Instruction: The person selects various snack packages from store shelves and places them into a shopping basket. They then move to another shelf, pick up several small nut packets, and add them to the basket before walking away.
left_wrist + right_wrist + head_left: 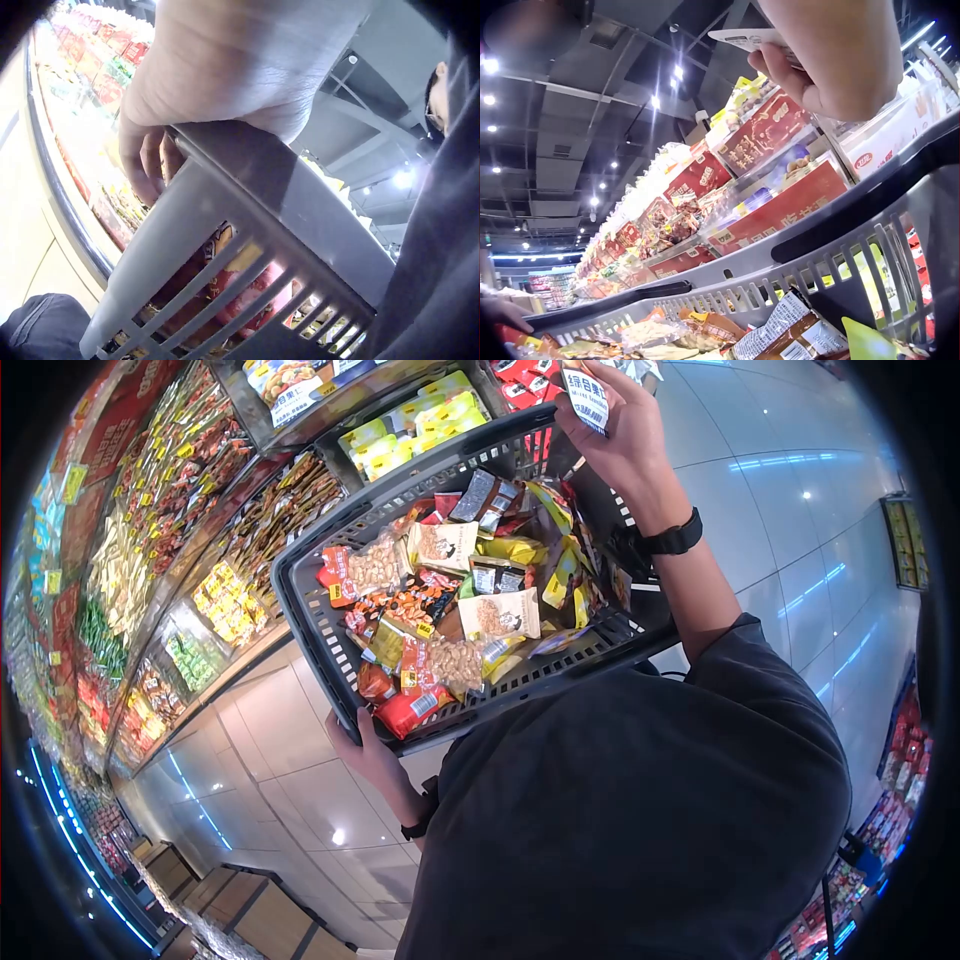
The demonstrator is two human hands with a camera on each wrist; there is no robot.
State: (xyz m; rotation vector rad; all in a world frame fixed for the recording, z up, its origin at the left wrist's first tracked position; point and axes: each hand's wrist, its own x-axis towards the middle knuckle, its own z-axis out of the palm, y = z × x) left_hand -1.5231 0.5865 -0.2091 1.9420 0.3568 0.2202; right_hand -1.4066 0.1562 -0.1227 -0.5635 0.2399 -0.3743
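A dark plastic basket (335,660) full of snack packets is held against the front of the body. At its lower left corner the left hand (372,758) grips the rim; in the left wrist view that hand (217,75) curls its fingers over the grey rim (255,180). Above the basket's far right corner, the right hand (628,435) pinches a white and blue printed packet (588,402). The right wrist view has the hand (832,64) with the packet's pale edge (742,37) at its fingers. Bags of nuts (458,665) and beige packets (500,615) lie in the basket.
Sloping shelves of packaged snacks (180,450) run along the left and top. Beyond the basket's far rim stands a bin of green-yellow packets (415,428). Tiled floor (300,780) extends below and to the right; cardboard boxes (260,915) stand at lower left.
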